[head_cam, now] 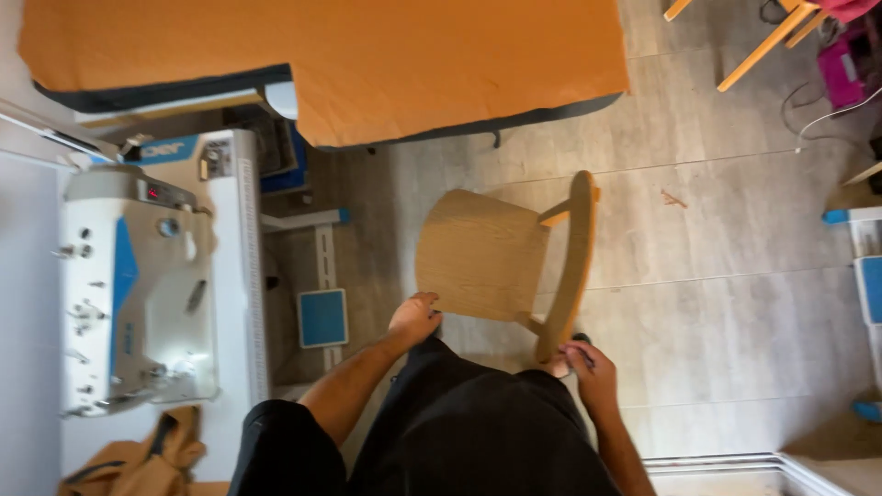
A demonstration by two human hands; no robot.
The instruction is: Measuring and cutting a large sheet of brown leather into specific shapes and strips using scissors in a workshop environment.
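Note:
A light wooden chair (487, 253) stands on the grey floor right in front of me, seen from above. My left hand (413, 319) grips the near edge of its seat. My right hand (588, 367) holds the lower end of its curved backrest (571, 266). My black clothing (459, 432) fills the bottom of the view.
A white and blue sewing machine (138, 285) sits on its table at the left, with a blue foot pedal (322, 318) below. A large orange cloth (349, 55) covers a table at the top. Tan fabric (147, 459) lies bottom left. Other chair legs (763, 41) show top right.

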